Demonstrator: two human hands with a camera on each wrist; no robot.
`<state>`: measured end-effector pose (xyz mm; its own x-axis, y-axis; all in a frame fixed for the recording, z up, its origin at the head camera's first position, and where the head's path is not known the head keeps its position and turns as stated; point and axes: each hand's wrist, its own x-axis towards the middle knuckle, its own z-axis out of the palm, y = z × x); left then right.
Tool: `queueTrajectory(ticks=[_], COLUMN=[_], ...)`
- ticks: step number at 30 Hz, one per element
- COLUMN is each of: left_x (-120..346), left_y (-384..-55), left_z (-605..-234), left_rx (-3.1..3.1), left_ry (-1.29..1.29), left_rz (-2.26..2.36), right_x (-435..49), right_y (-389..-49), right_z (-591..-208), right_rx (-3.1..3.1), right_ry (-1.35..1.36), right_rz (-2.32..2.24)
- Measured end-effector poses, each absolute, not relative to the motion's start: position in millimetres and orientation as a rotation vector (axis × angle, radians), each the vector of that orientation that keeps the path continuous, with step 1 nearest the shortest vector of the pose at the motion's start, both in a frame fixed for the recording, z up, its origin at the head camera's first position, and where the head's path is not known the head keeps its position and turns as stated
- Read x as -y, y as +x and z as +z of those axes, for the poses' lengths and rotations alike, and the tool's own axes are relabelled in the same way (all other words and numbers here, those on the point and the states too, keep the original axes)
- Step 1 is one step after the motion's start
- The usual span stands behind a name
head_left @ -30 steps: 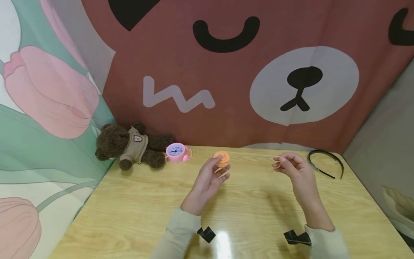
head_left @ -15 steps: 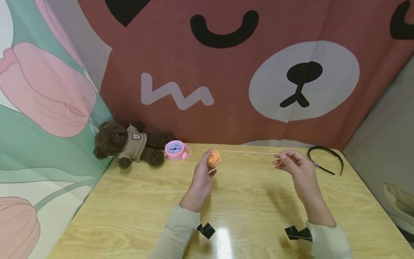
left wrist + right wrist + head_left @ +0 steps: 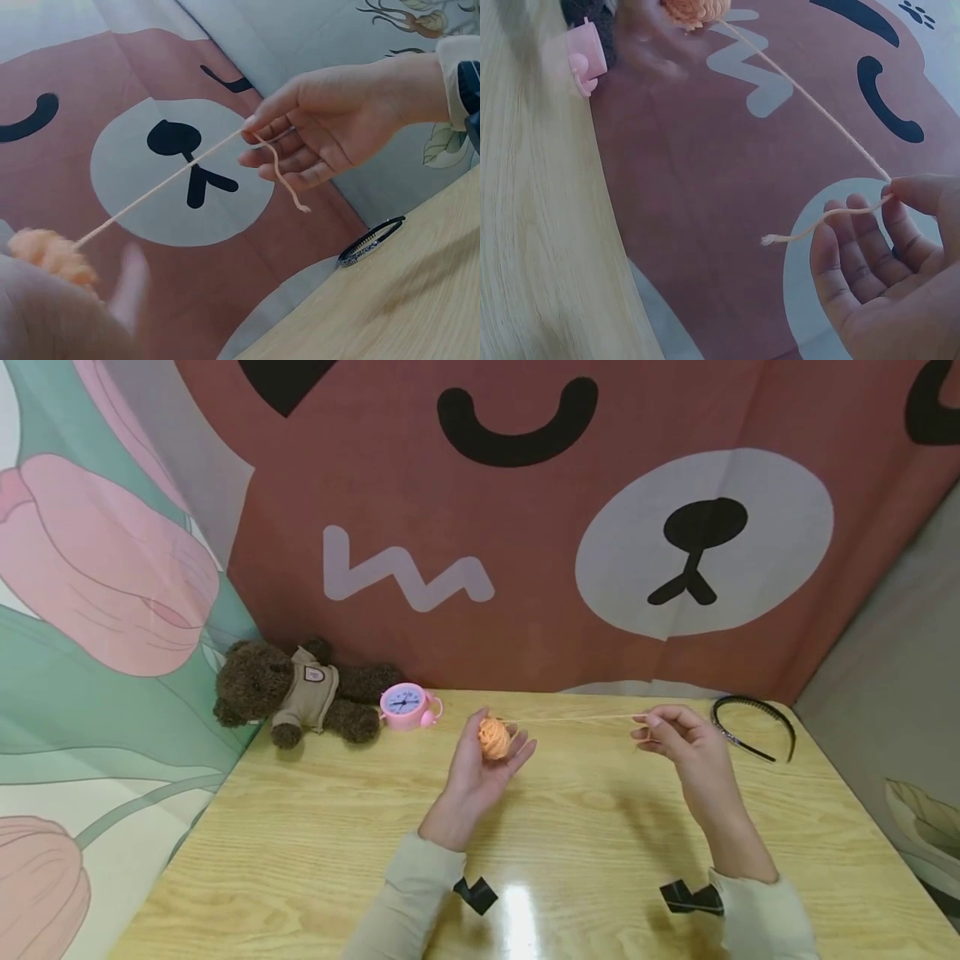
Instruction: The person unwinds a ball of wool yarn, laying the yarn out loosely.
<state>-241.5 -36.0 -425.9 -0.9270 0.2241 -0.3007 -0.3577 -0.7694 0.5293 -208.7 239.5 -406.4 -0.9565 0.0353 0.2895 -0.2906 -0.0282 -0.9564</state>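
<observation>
In the head view, my left hand [image 3: 474, 778] holds a small ball of orange yarn [image 3: 494, 739] by the thumb, its other fingers spread out to the right. A taut yarn strand [image 3: 581, 719] runs from the ball across to my right hand [image 3: 699, 764], which pinches it between thumb and index finger. Past that pinch a short loose yarn end [image 3: 780, 238] dangles, seen in both wrist views. Both hands are raised over the wooden table [image 3: 570, 843]. The left wrist view shows the ball partly hidden behind a blurred part of the left hand.
A brown teddy bear [image 3: 300, 693] lies at the table's back left, with a pink alarm clock [image 3: 405, 706] beside its legs. A black headband [image 3: 753, 727] lies at the back right. Behind the table hangs a bear-print cloth [image 3: 525, 635].
The yarn ball has turned in my left hand, whose fingers closed in and then spread again as it shifted slightly left. My right hand keeps its pinch, nearly still.
</observation>
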Motion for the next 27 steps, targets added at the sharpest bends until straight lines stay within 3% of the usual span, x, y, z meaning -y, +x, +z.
queueTrajectory(ticks=[6,13,19,27], left_x=[33,29,25,25], left_y=[-241,-234,-229,-229], left_z=[-421,-416,-419,-422], left_rx=[-0.974,-1.311,-1.366,-1.4], left_ry=[-0.11,0.133,0.142,0.241], left_rz=[2.632,2.424,2.365,2.294], right_x=[-249,-251,-242,-253], right_y=[-209,-213,-209,-205], right_z=[-405,-407,-407,-403], right_rx=[2.15,2.448,2.553,2.464], right_ry=[0.176,-0.008,0.108,-0.117], right_rz=[2.005,1.613,1.487,1.449])
